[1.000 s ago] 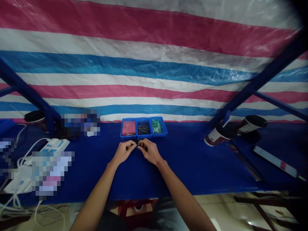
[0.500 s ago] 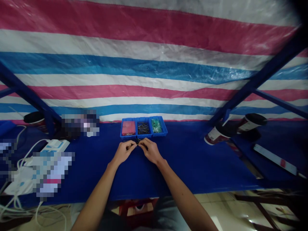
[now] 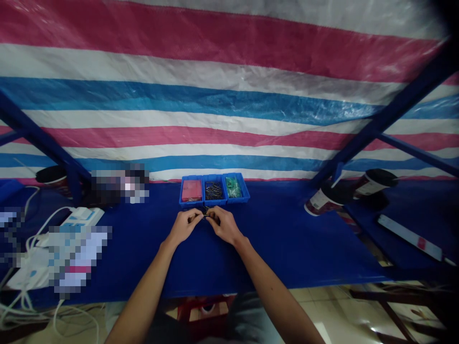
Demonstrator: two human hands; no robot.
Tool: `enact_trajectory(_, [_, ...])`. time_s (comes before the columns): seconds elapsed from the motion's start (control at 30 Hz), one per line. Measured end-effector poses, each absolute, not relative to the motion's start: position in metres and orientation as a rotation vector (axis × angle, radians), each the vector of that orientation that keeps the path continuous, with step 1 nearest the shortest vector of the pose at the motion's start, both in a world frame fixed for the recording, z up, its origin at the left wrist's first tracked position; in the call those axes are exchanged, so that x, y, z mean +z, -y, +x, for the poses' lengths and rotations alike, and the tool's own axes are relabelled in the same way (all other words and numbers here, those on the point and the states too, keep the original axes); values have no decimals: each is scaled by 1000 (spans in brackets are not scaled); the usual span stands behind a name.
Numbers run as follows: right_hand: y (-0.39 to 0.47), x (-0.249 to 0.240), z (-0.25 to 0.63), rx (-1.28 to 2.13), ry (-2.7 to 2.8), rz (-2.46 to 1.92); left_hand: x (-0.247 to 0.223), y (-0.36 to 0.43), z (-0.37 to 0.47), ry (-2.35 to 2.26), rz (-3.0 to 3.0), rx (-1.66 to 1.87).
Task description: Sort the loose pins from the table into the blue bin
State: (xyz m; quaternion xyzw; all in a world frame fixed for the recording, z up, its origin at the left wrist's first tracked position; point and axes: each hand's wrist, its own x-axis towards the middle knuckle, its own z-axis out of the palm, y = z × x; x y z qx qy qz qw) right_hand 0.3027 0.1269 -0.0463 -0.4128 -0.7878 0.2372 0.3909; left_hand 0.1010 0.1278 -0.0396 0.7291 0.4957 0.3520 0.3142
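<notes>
My left hand and my right hand meet fingertip to fingertip over the blue table. Both are closed in a pinch around a tiny dark piece between them, too small to name. Just beyond the fingers stand three blue bins side by side: the left bin has flat pink pieces, the middle one holds dark, thin metal-like parts, and the right one holds green pieces in clear wrapping.
White power strips with tangled cables lie at the left. Lidded cups stand at the right, near another white strip. Blue frame bars slant up at both sides before a striped sheet.
The fingers of my right hand have shifted slightly at the small piece. Otherwise the hands and bins look the same.
</notes>
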Motion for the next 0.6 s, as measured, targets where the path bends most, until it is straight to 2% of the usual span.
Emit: enact_trajectory(0.6, [-129,-49,304,568,2001,-1044,-41,-127,101,-1316,1966,896])
